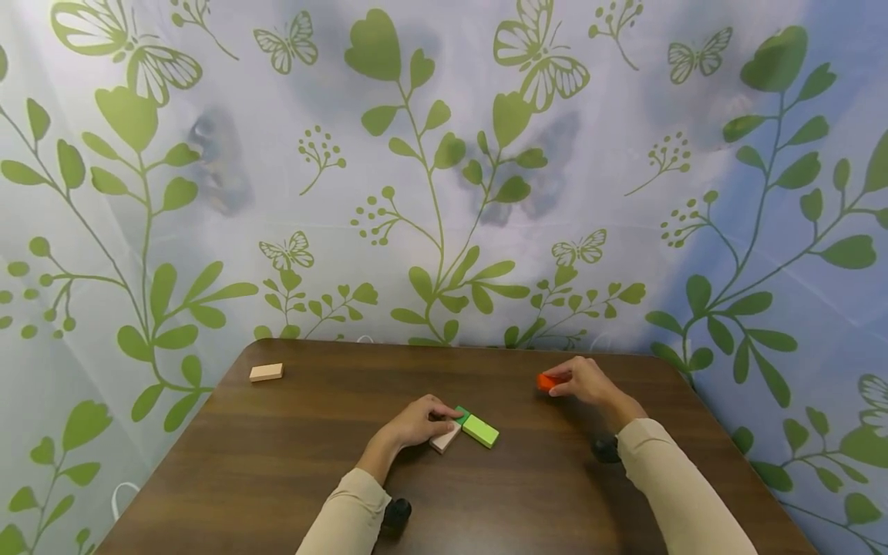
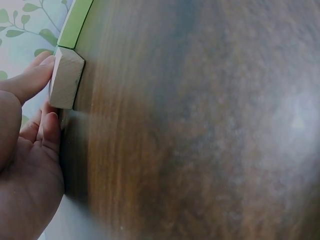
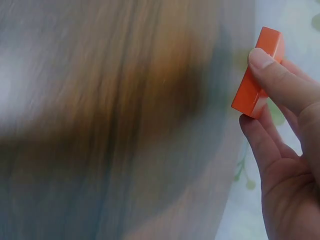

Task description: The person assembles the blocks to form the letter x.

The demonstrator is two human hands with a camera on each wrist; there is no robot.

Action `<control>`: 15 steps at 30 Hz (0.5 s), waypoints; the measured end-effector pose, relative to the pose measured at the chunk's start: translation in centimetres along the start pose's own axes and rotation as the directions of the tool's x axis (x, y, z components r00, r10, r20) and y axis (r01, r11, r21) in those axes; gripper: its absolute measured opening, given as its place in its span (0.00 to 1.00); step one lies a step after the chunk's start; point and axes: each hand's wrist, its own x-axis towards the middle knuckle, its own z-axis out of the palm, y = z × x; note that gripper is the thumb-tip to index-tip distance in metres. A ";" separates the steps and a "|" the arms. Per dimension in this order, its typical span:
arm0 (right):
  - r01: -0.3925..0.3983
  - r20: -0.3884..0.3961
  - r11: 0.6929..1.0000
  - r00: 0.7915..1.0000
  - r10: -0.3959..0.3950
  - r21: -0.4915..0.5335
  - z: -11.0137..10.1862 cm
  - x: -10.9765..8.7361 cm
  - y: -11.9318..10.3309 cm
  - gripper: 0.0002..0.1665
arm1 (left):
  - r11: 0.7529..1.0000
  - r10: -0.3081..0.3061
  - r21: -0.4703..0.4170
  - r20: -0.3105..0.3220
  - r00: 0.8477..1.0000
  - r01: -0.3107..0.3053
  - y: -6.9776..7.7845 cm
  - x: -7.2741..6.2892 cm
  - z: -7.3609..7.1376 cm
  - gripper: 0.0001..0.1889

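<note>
My right hand (image 1: 586,383) pinches an orange block (image 3: 259,75) between thumb and fingers, over the right back part of the table. In the right wrist view the thumb lies across its face and fingertips sit at its lower end. Farther left, my left hand (image 1: 415,422) grips a pale wooden block (image 2: 69,80) on the table, thumb on its near side and other fingers around the far side. A dark green block (image 1: 461,416), partly covered by the fingers, meets the pale one at an angle. End to end with it lies a lime green block (image 1: 481,431).
Another plain wooden block (image 1: 267,372) lies near the back left corner of the brown table (image 1: 291,455). Behind the table hangs a white curtain (image 1: 430,193) printed with green leaves and butterflies. Dark wrist devices sit under both sleeves.
</note>
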 end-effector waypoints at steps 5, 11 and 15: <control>0.049 0.017 0.999 0.999 -0.049 0.017 1.0 0.5 -0.8 0.20 | 1.000 0.003 0.008 0.014 1.000 -0.003 0.0 -0.2 0.2 0.14; 0.051 0.035 0.998 0.998 -0.053 0.043 1.7 1.4 -2.2 0.19 | 1.000 0.013 0.001 0.007 1.000 -0.013 0.0 -0.2 0.4 0.14; 0.059 0.062 0.997 0.996 -0.061 0.040 2.5 2.2 -3.0 0.20 | 1.000 0.006 0.003 -0.007 1.000 -0.006 0.0 -0.2 0.3 0.14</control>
